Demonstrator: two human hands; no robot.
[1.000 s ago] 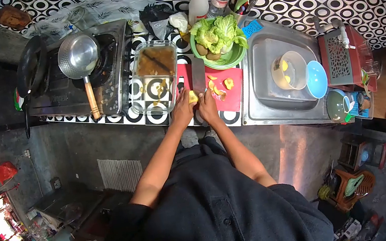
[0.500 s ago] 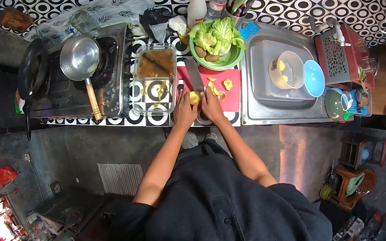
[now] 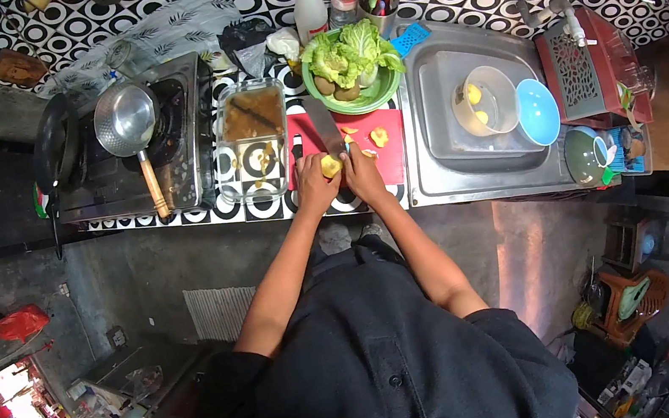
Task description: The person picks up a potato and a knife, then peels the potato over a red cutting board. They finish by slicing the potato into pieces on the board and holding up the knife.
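My left hand (image 3: 316, 184) is closed around a peeled yellow piece, apparently a potato (image 3: 330, 166), above the front of the red cutting board (image 3: 395, 162). Close beside it, my right hand (image 3: 360, 174) has its fingers bent together near the potato. A small pale-blue end shows at its fingertips; the rest is hidden. A wide-bladed knife (image 3: 326, 127) points away from me, its near end by my right fingers; its handle cannot be made out. Yellow peelings (image 3: 378, 136) lie on the board's right half.
Behind the board stands a green bowl (image 3: 354, 107) of leafy greens and brown potatoes. Left are a glass dish (image 3: 220, 161) of brownish liquid and a stove (image 3: 189, 118) with a saucepan (image 3: 121, 119). The sink (image 3: 419, 129) holds a tub (image 3: 492, 93) with yellow pieces and a blue bowl (image 3: 539, 112).
The whole view has shifted, with the counter items appearing further left. Both hands stay close together over the board, the left still around the potato.
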